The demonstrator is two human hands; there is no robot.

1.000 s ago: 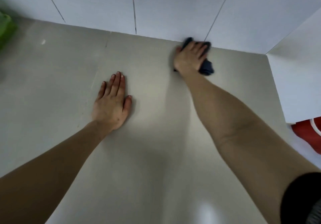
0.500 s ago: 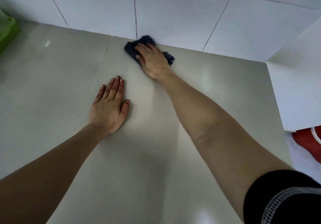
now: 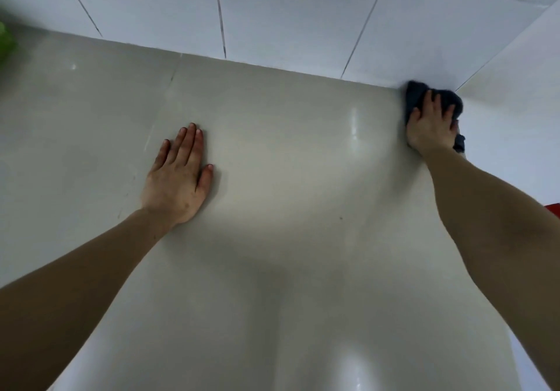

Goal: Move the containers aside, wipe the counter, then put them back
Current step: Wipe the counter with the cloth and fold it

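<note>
My right fingers [image 3: 430, 104] were spread and curled down over the dark blue cloth [image 3: 451, 102], pinning it flat with the right hand [image 3: 430, 128] on top. The cloth sat in the far right corner of the worktop [image 3: 303, 178], touching the white tiled wall [image 3: 288, 11] at the back and just beside the white side panel [image 3: 515, 102] that closes off that end. A corner of cloth poked out below my wrist.

My left fingers [image 3: 188, 142] lay straight and close together, holding nothing; the left hand [image 3: 175, 181] was pressed palm-down near the middle of the worktop as a brace, well apart from the cloth.

No containers showed on the pale surface around my arms. A blurred green thing [image 3: 4, 42] sat at the far left edge and a sliver of something red [image 3: 556, 210] at the right edge; I could not tell what either was.

I judged this to be the wiping step, with the moving-aside already done. The next stroke called for dragging the cloth out of the corner toward me or along the back seam, keeping pressure even, and shifting the bracing palm so the patch beneath it got wiped too. The containers would go back only afterwards.
</note>
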